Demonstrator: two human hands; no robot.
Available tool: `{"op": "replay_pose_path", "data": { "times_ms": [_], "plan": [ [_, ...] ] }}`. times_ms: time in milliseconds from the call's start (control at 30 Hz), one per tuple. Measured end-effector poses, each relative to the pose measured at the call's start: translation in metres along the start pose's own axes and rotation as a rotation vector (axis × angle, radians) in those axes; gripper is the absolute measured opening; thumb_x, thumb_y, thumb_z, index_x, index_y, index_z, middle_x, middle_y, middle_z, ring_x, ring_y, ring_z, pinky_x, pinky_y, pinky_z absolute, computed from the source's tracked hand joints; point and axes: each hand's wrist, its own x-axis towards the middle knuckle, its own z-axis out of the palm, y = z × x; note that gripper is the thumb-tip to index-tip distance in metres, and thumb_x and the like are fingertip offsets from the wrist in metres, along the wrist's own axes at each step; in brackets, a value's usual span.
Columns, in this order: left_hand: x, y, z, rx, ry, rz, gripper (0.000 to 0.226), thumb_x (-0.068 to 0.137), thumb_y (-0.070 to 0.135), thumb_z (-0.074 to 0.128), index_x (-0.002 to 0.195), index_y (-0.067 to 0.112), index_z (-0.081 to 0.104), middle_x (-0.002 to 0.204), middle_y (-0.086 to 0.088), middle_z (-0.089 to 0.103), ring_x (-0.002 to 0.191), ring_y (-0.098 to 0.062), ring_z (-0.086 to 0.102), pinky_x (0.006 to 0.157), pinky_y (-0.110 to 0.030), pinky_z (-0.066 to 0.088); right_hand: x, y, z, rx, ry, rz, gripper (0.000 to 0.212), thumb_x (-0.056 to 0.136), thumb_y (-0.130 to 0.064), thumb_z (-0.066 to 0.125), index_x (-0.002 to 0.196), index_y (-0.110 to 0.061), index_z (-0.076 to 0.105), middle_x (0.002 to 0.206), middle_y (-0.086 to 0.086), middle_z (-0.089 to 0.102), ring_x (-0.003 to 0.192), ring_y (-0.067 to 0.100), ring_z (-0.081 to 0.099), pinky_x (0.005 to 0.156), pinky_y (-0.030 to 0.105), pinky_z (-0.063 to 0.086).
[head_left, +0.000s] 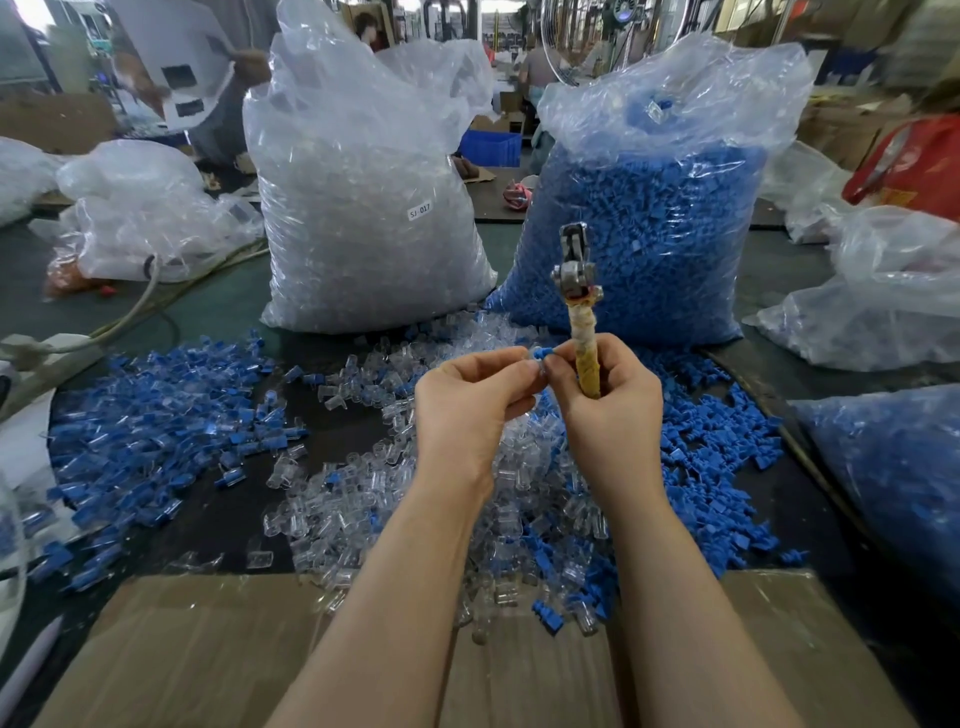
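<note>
Left grip, right grip on plug

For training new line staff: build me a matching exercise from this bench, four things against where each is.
1. bag of clear parts
2. bag of blue parts
3. wrapped tool
4. small blue part

A. gripped in the right hand
B. pinched by fingertips of the left hand
C. standing right of centre
D. bearing a white label

Pairs: 1-D, 2-C, 3-A, 4-B.
</note>
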Motion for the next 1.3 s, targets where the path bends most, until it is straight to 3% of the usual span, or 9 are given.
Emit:
{"op": "replay_pose_path", "data": {
  "times_ms": [167, 400, 633, 800, 967, 1100, 1300],
  "plan": [
    [0.000, -0.001, 0.001, 0.144, 0.027, 0.111, 0.011, 0.080, 0.001, 0.077, 0.080, 0.011, 0.075, 0.071, -0.001, 0.075, 0.068, -0.009, 0.071, 0.063, -0.018, 0.054, 0.000, -0.001, -0.001, -0.066, -0.022, -0.043, 0.015, 0.090, -0.020, 0.066, 0.078, -0.026, 0.060, 0.058, -0.012, 0.052, 0.054, 0.004, 0.043, 0.051, 0.017, 0.036],
    [0.004, -0.004, -0.001, 0.265, 0.078, 0.207, 0.012, 0.078, 0.007, 0.080, 0.078, 0.018, 0.074, 0.075, 0.000, 0.075, 0.074, -0.013, 0.073, 0.068, -0.021, 0.057, 0.004, -0.005, -0.004, -0.123, -0.099, -0.023, 0.013, 0.091, -0.019, 0.064, 0.080, -0.026, 0.062, 0.059, -0.015, 0.055, 0.052, 0.003, 0.044, 0.049, 0.013, 0.034],
    [0.007, -0.006, -0.006, 0.309, 0.120, 0.245, 0.014, 0.083, 0.007, 0.075, 0.077, 0.019, 0.072, 0.072, 0.003, 0.074, 0.071, -0.012, 0.072, 0.066, -0.021, 0.056, 0.006, -0.007, -0.006, -0.093, -0.237, 0.060, 0.011, 0.091, -0.016, 0.064, 0.086, -0.026, 0.065, 0.056, -0.012, 0.054, 0.050, 0.003, 0.041, 0.047, 0.017, 0.034],
    [0.009, 0.000, -0.014, 0.195, 0.094, 0.226, 0.009, 0.086, 0.002, 0.070, 0.084, 0.011, 0.070, 0.068, 0.002, 0.072, 0.065, -0.009, 0.070, 0.063, -0.015, 0.053, 0.011, -0.003, -0.021, -0.172, -0.403, 0.174, 0.006, 0.091, -0.019, 0.065, 0.090, -0.024, 0.061, 0.065, -0.013, 0.058, 0.051, -0.001, 0.047, 0.047, 0.015, 0.038],
    [0.012, 0.005, -0.019, 0.126, 0.090, 0.228, 0.010, 0.088, -0.002, 0.067, 0.085, 0.008, 0.069, 0.067, 0.003, 0.070, 0.064, -0.008, 0.067, 0.065, -0.017, 0.054, 0.011, 0.001, -0.032, -0.293, -0.584, 0.232, 0.014, 0.089, -0.021, 0.066, 0.098, -0.015, 0.057, 0.071, -0.001, 0.047, 0.052, 0.008, 0.039, 0.057, 0.030, 0.034],
    [0.014, 0.006, -0.024, 0.115, 0.083, 0.246, 0.009, 0.090, -0.002, 0.065, 0.086, 0.006, 0.069, 0.068, 0.001, 0.069, 0.064, -0.008, 0.066, 0.064, -0.017, 0.054, 0.010, -0.001, -0.032, -0.287, -0.646, 0.241, 0.019, 0.089, -0.019, 0.066, 0.103, -0.011, 0.055, 0.079, 0.005, 0.047, 0.064, 0.018, 0.042, 0.063, 0.034, 0.034],
    [0.016, 0.007, -0.029, 0.121, 0.072, 0.267, 0.011, 0.089, 0.000, 0.065, 0.084, 0.010, 0.069, 0.070, 0.002, 0.070, 0.066, -0.009, 0.068, 0.064, -0.017, 0.053, 0.010, -0.002, -0.035, -0.301, -0.680, 0.242, 0.021, 0.088, -0.016, 0.065, 0.105, -0.015, 0.053, 0.081, 0.004, 0.048, 0.067, 0.018, 0.042, 0.063, 0.035, 0.034]
  ]
}}
